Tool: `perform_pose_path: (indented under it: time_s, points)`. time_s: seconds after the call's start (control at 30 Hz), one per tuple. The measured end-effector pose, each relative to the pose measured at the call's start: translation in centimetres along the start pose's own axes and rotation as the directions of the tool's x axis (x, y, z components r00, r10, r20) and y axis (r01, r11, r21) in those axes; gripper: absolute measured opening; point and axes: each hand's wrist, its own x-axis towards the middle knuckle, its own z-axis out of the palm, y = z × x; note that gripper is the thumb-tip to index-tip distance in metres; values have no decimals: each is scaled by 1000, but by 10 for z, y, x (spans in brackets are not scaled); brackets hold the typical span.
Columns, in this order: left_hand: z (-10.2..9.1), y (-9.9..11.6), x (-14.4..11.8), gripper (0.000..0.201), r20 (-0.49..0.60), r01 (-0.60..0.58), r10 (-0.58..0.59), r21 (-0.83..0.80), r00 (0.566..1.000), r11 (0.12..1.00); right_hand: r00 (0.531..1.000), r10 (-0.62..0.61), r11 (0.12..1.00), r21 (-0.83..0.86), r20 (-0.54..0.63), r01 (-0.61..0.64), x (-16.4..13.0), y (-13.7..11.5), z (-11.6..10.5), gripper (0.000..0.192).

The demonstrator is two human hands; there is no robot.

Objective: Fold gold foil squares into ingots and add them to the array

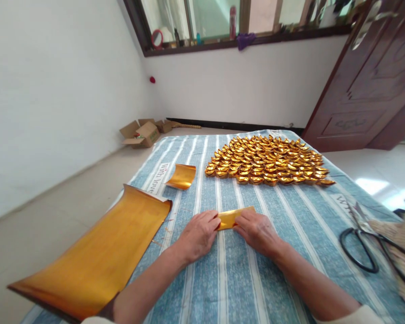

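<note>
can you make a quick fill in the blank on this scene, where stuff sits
1. Both hands, left hand and right hand, press a folded strip of ____ paper.
2. The scissors lie to the ____ of the hands.
3. The big sheet lies to their ____.
4. The folded ingots sit on a ____ cloth.

Missing: gold; right; left; striped

Gold foil strip (234, 217) and gold folded ingots (268, 159) lie on a blue-and-white striped cloth (243, 270); scissors (364, 245) have black handles.

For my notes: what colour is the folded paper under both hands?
Shiny gold; the folded paper shows best in the head view, between the left hand and right hand.
</note>
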Motion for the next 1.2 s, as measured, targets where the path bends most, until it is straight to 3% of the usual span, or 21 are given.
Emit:
perform_pose_path:
  time_s: [0.17, 0.37, 0.73, 0.93, 1.2]
  points:
    - [4, 5, -1, 8, -24, 12, -11, 30, 1000, 999, 1000, -6, 994, -107, 15, 7, -1, 1, -4, 21]
    - [10, 19, 3, 6, -88, 42, -37, 46, 995, 998, 1000, 11, 998, -63, 6, -11, 1, 0, -10, 6]
    - [11, 40, 11, 10, -104, 115, -112, 26, 988, 993, 995, -95, 995, 5, 43, 95, 3, -1, -8, 16]
    - [9, 33, 6, 15, -119, 115, -122, -66, 985, 991, 993, -96, 995, -18, 69, 98, 1, 0, -7, 19]
    - [29, 10, 0, 15, -258, 66, -103, -148, 961, 987, 995, -99, 994, 51, 8, 99, 2, -7, -9, 27]
